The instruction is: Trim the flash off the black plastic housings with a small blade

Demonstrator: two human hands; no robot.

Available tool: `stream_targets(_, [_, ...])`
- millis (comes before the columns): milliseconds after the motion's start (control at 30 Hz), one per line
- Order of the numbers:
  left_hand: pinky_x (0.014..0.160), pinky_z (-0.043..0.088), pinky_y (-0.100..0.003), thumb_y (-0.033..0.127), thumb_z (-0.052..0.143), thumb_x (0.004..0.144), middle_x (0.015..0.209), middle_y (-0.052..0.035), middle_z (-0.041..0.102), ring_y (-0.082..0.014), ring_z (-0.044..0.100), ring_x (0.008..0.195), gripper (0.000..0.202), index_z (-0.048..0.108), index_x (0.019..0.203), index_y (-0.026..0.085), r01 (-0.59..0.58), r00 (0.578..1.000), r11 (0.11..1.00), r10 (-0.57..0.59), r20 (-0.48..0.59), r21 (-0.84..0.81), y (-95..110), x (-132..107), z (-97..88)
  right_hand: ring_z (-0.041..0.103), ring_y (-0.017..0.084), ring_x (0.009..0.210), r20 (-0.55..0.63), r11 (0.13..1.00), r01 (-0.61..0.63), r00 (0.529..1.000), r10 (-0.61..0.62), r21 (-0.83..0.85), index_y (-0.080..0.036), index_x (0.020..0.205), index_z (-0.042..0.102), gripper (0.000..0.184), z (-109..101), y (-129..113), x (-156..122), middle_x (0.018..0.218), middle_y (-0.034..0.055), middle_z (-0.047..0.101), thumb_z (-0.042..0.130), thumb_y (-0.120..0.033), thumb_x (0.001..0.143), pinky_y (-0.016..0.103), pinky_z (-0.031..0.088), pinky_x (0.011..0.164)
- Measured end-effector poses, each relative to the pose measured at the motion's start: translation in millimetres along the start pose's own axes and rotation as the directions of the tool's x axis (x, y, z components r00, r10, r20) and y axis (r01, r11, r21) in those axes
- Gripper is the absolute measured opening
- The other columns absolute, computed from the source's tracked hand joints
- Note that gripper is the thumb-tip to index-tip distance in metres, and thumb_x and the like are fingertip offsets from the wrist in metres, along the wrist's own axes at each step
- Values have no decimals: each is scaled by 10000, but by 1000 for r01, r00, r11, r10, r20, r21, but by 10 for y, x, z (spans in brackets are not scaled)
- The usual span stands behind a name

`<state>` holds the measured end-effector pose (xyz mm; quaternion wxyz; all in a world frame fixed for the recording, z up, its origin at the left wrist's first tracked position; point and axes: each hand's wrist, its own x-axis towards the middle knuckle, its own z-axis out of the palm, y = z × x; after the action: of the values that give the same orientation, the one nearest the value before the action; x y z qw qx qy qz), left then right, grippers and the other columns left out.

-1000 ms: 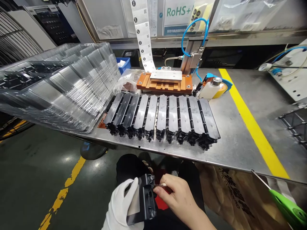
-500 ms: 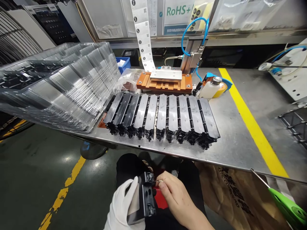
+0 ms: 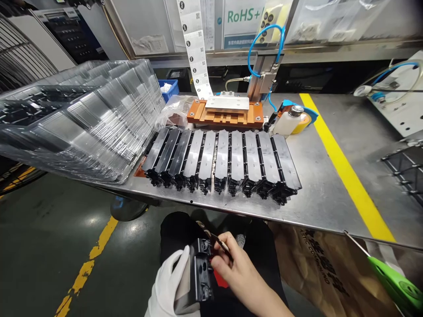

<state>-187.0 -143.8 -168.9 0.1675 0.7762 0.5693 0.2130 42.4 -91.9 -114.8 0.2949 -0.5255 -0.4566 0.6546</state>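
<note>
The black part (image 3: 201, 275) stands on end low in the view, over the person's lap and below the near edge of the table (image 3: 324, 198). The left hand (image 3: 168, 286), in a white glove, is clamped around its lower half from the left, thumb up along its side. The bare right hand (image 3: 239, 275) is close against the part's right side. Its fingers pinch a thin stick (image 3: 220, 243), which slants up and left to the part's top end.

On the table, a row (image 3: 224, 163) of like black parts lies side by side, long sides touching. Just behind it sits an orange fixture (image 3: 226, 115) with a blue hose (image 3: 261, 39) looping above, and a strip of labels (image 3: 194, 48) hangs down to it. A white bottle (image 3: 287, 124) stands to the fixture's right. Stacked clear trays (image 3: 82, 119) fill the table's left end. A yellow stripe (image 3: 343, 163) crosses the table on the right, and a brown bag (image 3: 320, 268) hangs under its edge.
</note>
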Motion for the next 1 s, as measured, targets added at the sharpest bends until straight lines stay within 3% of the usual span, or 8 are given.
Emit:
stream_targets(67, [858,592,-443,317,671,667,1274,-125,554,-316,621,1087,882,313,1471,259,-34,999,998,33,6,56,78,69,-86,422,139,713,-10,998,-54,998,54,10,-258,1028,464,430,-6,-23,-9,780,-48,422,545,-638,843,290,382,698])
stream_targets(200, [853,585,-445,264,624,685,1266,-165,506,-316,594,1093,859,294,1474,190,-108,992,974,118,-39,199,203,227,-277,547,143,723,-98,989,-35,994,50,145,-240,1101,508,425,11,22,-76,771,-20,527,303,-586,962,298,450,738])
stream_targets(267, [810,595,-433,306,630,692,1242,-173,507,-317,595,1060,847,308,1462,160,-157,985,950,171,-31,270,202,280,-338,606,147,694,-24,991,-21,999,24,131,-223,1107,537,432,28,52,-145,765,2,598,306,-561,971,285,481,696])
stream_targets(400, [800,585,-449,361,649,700,1217,-174,507,-324,591,1026,840,318,1443,153,-153,986,935,168,-21,321,173,341,-391,656,144,622,138,995,14,990,0,-98,-218,1055,579,420,69,60,-263,809,34,682,301,-524,980,263,493,630])
stream_targets(567, [832,555,-484,337,611,745,1234,-170,503,-337,577,1046,815,264,1470,202,-110,991,949,127,-39,296,223,370,-423,623,125,573,168,963,60,986,-15,-263,-232,825,529,368,48,-20,-270,740,-1,651,306,-476,988,239,461,594])
stream_targets(833, [868,578,-442,274,611,735,1294,-168,471,-314,562,1118,861,229,1502,194,-101,994,960,106,-7,261,165,285,-367,594,147,674,217,843,322,944,-249,-431,-260,826,526,290,-91,-73,-310,749,-16,636,343,-406,997,251,446,639])
stream_targets(900, [848,590,-440,255,609,713,1285,-165,479,-313,570,1104,869,241,1498,195,-101,994,956,109,-14,275,164,280,-351,562,143,681,190,880,292,953,-235,-376,-251,837,510,329,-73,-30,-282,761,-10,602,290,-430,1003,257,439,653])
stream_targets(1000, [825,598,-440,249,611,716,1261,-166,499,-312,588,1076,847,264,1486,191,-94,994,955,106,-26,282,174,300,-329,509,141,666,112,947,197,978,-173,-253,-243,842,500,424,-4,33,-202,762,-12,546,305,-605,950,261,421,626])
